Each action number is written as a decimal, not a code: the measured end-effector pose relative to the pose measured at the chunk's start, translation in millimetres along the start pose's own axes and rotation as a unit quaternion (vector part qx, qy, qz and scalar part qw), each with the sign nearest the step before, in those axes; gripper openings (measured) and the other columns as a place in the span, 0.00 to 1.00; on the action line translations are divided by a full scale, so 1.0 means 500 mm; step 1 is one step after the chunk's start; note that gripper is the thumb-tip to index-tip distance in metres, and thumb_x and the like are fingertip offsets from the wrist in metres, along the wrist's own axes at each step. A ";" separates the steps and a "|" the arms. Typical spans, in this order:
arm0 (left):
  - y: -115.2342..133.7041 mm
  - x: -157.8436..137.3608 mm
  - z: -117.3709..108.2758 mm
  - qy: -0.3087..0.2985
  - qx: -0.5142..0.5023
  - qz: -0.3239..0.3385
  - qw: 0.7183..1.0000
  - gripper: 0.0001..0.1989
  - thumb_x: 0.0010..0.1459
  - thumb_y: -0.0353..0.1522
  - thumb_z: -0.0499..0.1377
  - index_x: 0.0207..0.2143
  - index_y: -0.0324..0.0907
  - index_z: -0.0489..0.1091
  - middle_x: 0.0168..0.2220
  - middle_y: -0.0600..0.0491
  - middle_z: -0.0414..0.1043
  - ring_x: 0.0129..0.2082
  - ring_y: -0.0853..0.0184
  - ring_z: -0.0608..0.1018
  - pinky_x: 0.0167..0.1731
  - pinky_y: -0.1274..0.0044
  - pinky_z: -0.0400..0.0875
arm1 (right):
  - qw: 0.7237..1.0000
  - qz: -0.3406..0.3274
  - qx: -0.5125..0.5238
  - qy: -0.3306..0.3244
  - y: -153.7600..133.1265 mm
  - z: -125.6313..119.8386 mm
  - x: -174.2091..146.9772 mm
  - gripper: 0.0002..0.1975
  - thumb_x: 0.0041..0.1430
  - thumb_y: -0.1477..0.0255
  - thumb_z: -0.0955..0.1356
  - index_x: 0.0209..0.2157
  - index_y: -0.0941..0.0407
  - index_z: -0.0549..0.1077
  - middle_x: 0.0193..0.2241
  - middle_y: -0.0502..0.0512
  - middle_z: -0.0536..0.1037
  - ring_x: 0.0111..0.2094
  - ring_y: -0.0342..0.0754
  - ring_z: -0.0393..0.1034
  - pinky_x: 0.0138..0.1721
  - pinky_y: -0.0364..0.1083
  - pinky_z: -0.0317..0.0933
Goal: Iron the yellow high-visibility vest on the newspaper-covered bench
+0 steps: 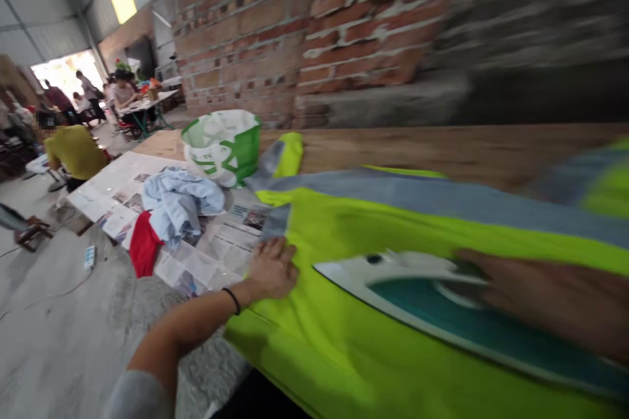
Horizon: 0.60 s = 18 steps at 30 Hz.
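A bright yellow-green garment with grey-blue bands [334, 222] is spread over the table. My right hand [555, 294], blurred by motion, grips the handle of a white and teal clothes iron [413, 294]. The iron lies on the yellow-green cloth, its pointed tip towards my left hand. Pressed on the left end of the garment, my left hand [272, 268] has its fingers stretched forward over the cloth. A dark band circles that wrist.
Newspaper sheets [230, 236] cover the table's left part. On them lie a light blue cloth [177, 200] and a red cloth [145, 245]. A green and white bag [240, 150] stands behind, near the brick wall [363, 33]. People sit at tables farther left.
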<state>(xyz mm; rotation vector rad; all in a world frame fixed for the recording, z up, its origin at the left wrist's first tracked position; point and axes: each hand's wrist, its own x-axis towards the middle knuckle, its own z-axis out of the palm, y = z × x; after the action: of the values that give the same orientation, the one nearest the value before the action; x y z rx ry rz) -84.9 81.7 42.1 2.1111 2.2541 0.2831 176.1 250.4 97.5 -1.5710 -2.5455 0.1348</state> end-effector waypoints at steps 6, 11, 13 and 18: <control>-0.011 0.033 -0.017 0.035 -0.019 0.019 0.999 0.26 0.63 0.28 0.50 0.63 0.36 0.65 0.68 0.40 0.60 0.68 0.55 0.63 0.66 0.58 0.60 | 0.993 0.047 -0.078 -0.078 -0.017 -0.124 0.070 0.17 0.66 0.66 0.68 0.53 0.57 0.78 0.47 0.70 0.79 0.50 0.58 0.74 0.44 0.49 0.63; -0.037 0.074 -0.019 0.083 -0.039 0.063 0.994 0.26 0.65 0.31 0.45 0.61 0.31 0.67 0.66 0.36 0.61 0.67 0.49 0.64 0.65 0.54 0.58 | 0.996 0.087 -0.030 -0.004 -0.030 -0.161 0.136 0.18 0.67 0.73 0.65 0.54 0.65 0.76 0.50 0.73 0.77 0.54 0.59 0.71 0.51 0.49 0.62; -0.048 0.085 -0.013 0.109 -0.022 0.082 0.990 0.27 0.66 0.34 0.43 0.62 0.32 0.67 0.66 0.37 0.63 0.67 0.51 0.65 0.65 0.56 0.59 | 0.994 0.109 -0.019 0.010 -0.040 -0.166 0.138 0.18 0.69 0.76 0.61 0.54 0.66 0.75 0.51 0.73 0.77 0.54 0.57 0.71 0.51 0.48 0.62; -0.059 0.103 -0.007 0.125 -0.004 0.089 0.988 0.27 0.65 0.34 0.44 0.63 0.37 0.66 0.66 0.40 0.63 0.66 0.54 0.65 0.65 0.59 0.58 | 0.991 0.132 0.009 0.023 -0.083 -0.177 0.107 0.22 0.70 0.80 0.55 0.55 0.64 0.75 0.51 0.70 0.77 0.51 0.54 0.73 0.47 0.47 0.65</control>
<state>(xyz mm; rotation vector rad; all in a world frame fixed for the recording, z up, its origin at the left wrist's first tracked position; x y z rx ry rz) -118.5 130.8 45.7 2.3967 2.1799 0.5950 131.3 279.3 195.2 -1.8735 -2.2844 0.1489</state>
